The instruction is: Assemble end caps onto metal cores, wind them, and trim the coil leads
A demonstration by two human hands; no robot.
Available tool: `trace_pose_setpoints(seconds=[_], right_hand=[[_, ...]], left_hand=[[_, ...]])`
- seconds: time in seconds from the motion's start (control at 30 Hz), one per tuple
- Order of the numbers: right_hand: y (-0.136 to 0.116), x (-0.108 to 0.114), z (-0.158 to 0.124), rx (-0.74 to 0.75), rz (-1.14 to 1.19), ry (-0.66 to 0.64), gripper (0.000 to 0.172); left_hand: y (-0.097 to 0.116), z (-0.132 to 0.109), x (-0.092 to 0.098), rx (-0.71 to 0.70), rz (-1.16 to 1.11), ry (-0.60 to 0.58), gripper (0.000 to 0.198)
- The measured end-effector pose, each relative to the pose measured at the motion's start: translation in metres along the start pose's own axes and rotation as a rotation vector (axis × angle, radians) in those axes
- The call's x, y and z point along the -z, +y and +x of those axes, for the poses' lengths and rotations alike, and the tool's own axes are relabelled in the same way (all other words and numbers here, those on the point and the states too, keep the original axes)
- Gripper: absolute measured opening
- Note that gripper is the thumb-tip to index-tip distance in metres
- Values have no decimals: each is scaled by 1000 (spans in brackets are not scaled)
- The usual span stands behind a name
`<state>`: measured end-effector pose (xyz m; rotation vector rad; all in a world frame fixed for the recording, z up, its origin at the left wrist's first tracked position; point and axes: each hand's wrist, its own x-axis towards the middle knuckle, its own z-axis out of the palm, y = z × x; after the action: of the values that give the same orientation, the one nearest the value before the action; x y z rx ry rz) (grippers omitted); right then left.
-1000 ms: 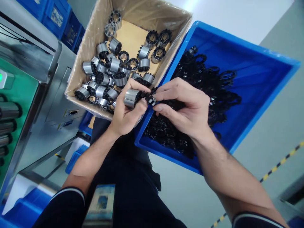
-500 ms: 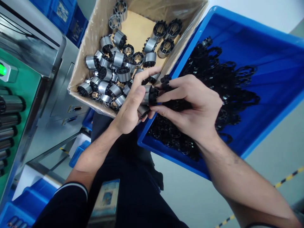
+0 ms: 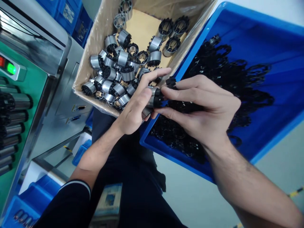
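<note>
My left hand (image 3: 135, 106) grips a silver metal cylinder (image 3: 150, 95) between thumb and fingers, just over the near corner of the cardboard box (image 3: 95, 71). My right hand (image 3: 204, 110) meets it from the right and pinches a black plastic ring (image 3: 158, 98) against the cylinder's end. A second black ring (image 3: 171, 82) sits at the right hand's upper fingertips. Both hands hover over the left edge of the blue bin (image 3: 273, 142), which holds a heap of black plastic rings (image 3: 237, 72). The cardboard box holds several silver cylinders with black ends (image 3: 118, 68).
A grey and green machine (image 3: 28, 95) with a lit green lamp (image 3: 10, 68) and a row of dark rods (image 3: 13, 123) stands at the left. Blue crates (image 3: 68, 15) sit behind it and below left. My dark-clothed lap (image 3: 133, 183) is underneath.
The silver cylinder in my left hand has turned, and my right hand has pushed the black ring onto its end. The view has shifted slightly, so box and bin sit further right.
</note>
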<state>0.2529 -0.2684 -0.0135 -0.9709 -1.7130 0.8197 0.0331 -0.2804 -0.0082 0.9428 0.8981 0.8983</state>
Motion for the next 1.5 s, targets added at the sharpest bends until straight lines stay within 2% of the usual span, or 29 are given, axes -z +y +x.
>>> trace_pose_setpoints(seconds=[0.17, 0.27, 0.33, 0.43, 0.53, 0.6, 0.77, 0.87, 0.97, 1.1, 1.3, 1.5], right_hand=[[0, 4, 3, 10, 41, -40, 58], [-3, 8, 6, -24, 66, -49, 50], [-7, 9, 8, -88, 92, 1, 39], [-12, 9, 6, -209, 197, 87, 38], [-14, 7, 2, -290, 282, 58, 37], [-14, 6, -1, -324, 282, 43, 34], [-13, 3, -2, -318, 339, 64, 29], [-14, 1, -3, -322, 334, 32, 29], [-14, -1, -4, -329, 290, 57, 29], [-12, -5, -3, -326, 273, 96, 33], [-9, -8, -1, -330, 287, 92, 37], [-12, -7, 0, -317, 261, 82, 32]], left_hand=[[5, -1, -1, 26, -74, -19, 64], [7, 1, 0, 30, -86, -54, 74], [7, 4, 0, -52, -125, 11, 78], [5, 11, -5, -170, -220, 208, 75], [3, 17, -10, -191, -254, 285, 57], [2, 18, -11, -183, -211, 256, 43], [3, 17, -6, -76, -237, 127, 51], [-1, 16, -5, -41, -208, 84, 46], [-8, 18, -6, -79, -190, 102, 50], [-16, 22, -3, -69, -162, 33, 51], [-26, 20, 5, -151, -40, -34, 57], [-30, 19, 9, -234, -56, -110, 47]])
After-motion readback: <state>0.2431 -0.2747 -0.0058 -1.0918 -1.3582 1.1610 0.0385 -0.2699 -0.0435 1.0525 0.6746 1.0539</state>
